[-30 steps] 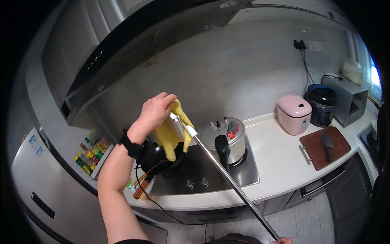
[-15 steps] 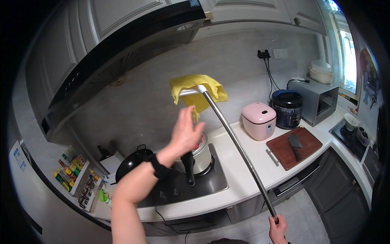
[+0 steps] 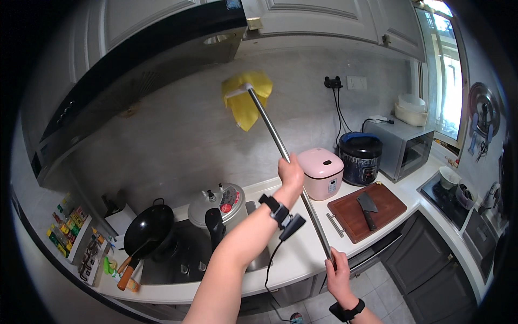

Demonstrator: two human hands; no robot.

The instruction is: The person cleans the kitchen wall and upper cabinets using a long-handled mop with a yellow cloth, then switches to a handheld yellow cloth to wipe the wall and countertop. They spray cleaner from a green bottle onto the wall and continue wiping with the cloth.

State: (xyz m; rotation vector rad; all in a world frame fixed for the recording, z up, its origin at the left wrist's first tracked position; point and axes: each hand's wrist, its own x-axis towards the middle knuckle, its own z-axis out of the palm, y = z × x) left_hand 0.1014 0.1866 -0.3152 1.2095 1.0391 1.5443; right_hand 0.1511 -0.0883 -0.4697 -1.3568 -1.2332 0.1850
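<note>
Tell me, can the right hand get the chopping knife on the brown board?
Probably yes: the brown board lies close by, and nothing covers the chopping knife. But the right hand is wrapped round the metal pole, so it would likely have to let go first.

Left hand (image 3: pixel 292 175), right hand (image 3: pixel 339 272) on pole (image 3: pixel 315 216)

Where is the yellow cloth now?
In the head view, the yellow fabric cloth is at upper middle, on the top end of the long silver metal pole, before the grey wall, below the right end of the black range hood.
</note>
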